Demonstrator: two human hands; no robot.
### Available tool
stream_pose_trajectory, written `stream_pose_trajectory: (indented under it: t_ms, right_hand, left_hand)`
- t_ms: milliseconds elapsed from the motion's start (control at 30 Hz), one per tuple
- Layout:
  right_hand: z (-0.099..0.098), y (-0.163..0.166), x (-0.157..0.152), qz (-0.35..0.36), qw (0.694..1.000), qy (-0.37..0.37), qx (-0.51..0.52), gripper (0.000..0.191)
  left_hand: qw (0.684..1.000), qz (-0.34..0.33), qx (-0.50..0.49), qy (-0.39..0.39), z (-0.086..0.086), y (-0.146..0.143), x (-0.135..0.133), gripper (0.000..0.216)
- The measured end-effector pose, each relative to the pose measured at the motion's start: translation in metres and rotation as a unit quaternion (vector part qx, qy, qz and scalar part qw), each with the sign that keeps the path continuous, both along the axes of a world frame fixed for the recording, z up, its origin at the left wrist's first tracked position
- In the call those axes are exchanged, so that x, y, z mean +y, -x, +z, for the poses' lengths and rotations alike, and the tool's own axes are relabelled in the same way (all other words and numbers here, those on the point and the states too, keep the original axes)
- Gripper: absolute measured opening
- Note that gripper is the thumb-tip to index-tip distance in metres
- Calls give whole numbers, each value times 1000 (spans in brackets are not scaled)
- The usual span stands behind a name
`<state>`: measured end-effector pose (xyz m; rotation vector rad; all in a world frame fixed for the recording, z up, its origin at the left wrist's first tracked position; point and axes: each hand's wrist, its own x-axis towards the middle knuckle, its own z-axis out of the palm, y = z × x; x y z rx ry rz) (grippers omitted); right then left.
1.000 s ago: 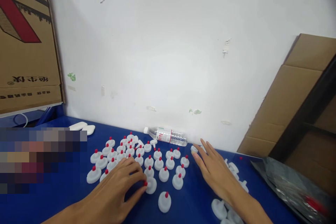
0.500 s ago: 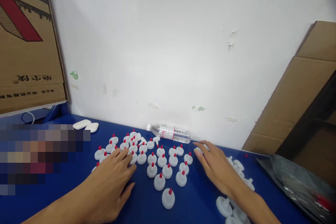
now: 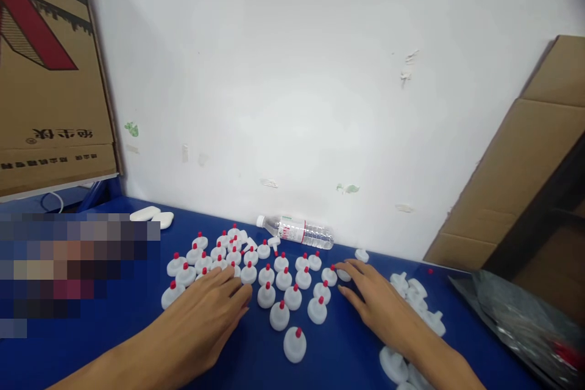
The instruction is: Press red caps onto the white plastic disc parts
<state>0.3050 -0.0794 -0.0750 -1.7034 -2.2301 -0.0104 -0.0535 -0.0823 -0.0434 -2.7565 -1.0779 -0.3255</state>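
Observation:
Several white plastic caps with red tips (image 3: 280,315) stand in rows on a blue table (image 3: 114,341). My left hand (image 3: 208,317) lies flat with fingers stretched out, its fingertips against the caps at the left of the group. My right hand (image 3: 379,304) lies palm down with fingers spread; its fingertips touch a white cap (image 3: 343,275) at the right edge of the rows. One capped piece (image 3: 295,344) stands alone nearest me. Plain white caps without red tips (image 3: 418,301) lie in a loose heap right of my right hand.
A clear water bottle (image 3: 299,232) lies on its side by the white wall. Two white oblong pieces (image 3: 150,216) rest at the back left. A cardboard box (image 3: 46,73) stands at left, cardboard sheets (image 3: 512,164) lean at right, and a dark plastic bag (image 3: 516,317) lies at right.
My left hand slid off the near caps and flattened at the left side of the group. My right hand drew back from the wall toward the rows, fingertips on a cap.

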Motion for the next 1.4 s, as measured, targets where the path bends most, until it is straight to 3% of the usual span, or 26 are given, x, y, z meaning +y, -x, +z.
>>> stream_pose_trajectory:
  t_ms: [300,567,733,800,867,933,1100,1400]
  right_hand:
    - [10,-3,0,36,999,11,33,33]
    - [45,10,-18,17,996,9,86,35]
    - [54,33,-37,71,993,38,85,30]
    - [53,42,-43,100,993,0,70,27]
    - [51,52,-47,131,986,-85,54,32]
    - [48,63,-51,167,968,-183,34,43]
    - [47,93,-59,247,910,-333,-8,28]
    - [44,106,-59,221,897,-382,-1,38]
  left_hand:
    - [977,-141,-162,-10,-2,2,-4,29]
    - [973,-137,-179,-43,-5,1,-4,31]
    - [965,-166,-196,-61,3,-2,-10,29]
    - [961,-178,-203,-52,2,-3,-12,27]
    - [959,-184,-213,-44,-1,-3,-11,25]
    - [954,-188,-229,-43,-4,-3,-11,26]
    - [932,-225,-280,-42,-3,-4,-11,27]
    - [926,-243,-285,-53,6,-6,-24,36]
